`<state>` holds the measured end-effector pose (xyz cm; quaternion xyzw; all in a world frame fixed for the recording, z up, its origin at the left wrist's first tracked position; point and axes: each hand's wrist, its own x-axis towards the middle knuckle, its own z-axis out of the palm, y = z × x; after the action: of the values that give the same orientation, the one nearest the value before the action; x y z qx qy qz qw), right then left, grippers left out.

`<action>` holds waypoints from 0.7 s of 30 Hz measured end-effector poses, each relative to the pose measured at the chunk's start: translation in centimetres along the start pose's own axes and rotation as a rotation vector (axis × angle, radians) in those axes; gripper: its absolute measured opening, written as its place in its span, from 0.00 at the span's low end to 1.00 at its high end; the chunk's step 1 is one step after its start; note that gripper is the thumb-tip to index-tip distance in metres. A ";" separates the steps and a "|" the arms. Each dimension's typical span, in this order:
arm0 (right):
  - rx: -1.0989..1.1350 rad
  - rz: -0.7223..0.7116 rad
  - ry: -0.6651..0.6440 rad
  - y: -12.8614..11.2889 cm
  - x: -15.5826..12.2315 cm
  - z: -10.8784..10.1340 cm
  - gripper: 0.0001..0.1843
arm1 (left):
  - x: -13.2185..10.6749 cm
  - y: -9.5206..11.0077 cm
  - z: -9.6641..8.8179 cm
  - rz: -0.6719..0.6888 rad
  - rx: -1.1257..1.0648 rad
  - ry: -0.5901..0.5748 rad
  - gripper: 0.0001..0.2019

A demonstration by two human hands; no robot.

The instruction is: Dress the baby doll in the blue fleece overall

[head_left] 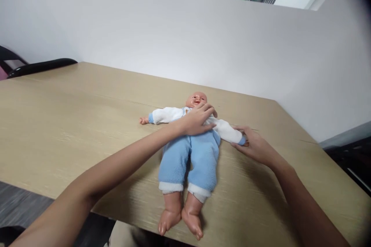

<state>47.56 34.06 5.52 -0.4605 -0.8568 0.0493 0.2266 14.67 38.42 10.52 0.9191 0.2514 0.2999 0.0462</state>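
A baby doll (189, 154) lies on its back on the table, with its head away from me and its bare feet toward the near edge. It wears a fluffy blue and white outfit with white sleeves. My left hand (198, 119) rests across the doll's upper chest, fingers and thumb around the shoulder on the right side. At the blue cuff of the right-hand sleeve (228, 131), my right hand (256, 144) has its thumb and fingers around the end of the doll's arm, partly hiding the doll's hand. The other arm stretches out to the left.
The wooden table (87, 123) meets a white partition wall (174, 38) at the back. A black chair part (43, 67) shows at the far left edge. Dark furniture (350, 154) stands beyond the right edge. My leg (124, 234) is below the near edge.
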 end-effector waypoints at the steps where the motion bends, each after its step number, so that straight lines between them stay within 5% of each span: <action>1: 0.043 0.046 0.002 0.0 -0.1 -0.1 0.28 | 1.1 -0.3 0.7 0.002 0.010 -0.064 0.17; 7: 0.097 0.055 0.309 -3.6 0.6 -1.0 0.24 | 4.1 -0.9 3.4 -0.095 0.061 -0.383 0.35; 10: 0.200 0.062 0.383 -5.3 1.0 -0.6 0.26 | 3.7 -0.9 3.5 -0.098 0.071 -0.332 0.26; 13: 0.437 0.058 0.425 -5.0 1.1 0.9 0.42 | 2.9 -1.1 3.5 -0.117 0.011 -0.229 0.17; 16: 0.609 0.171 0.330 -3.6 0.8 3.0 0.56 | 2.2 -1.6 3.4 -0.161 -0.106 -0.116 0.15; 18: 0.577 0.246 0.169 -3.2 0.6 4.2 0.49 | 1.9 -1.8 3.2 -0.198 -0.264 -0.031 0.15; 21: 0.484 0.154 -0.011 -4.0 0.5 5.7 0.34 | 1.3 -2.2 2.6 -0.233 -0.579 0.079 0.18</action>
<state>41.76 32.89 1.79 -0.4565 -0.7837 0.2726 0.3211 16.06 41.14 8.57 0.8203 0.2610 0.3871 0.3304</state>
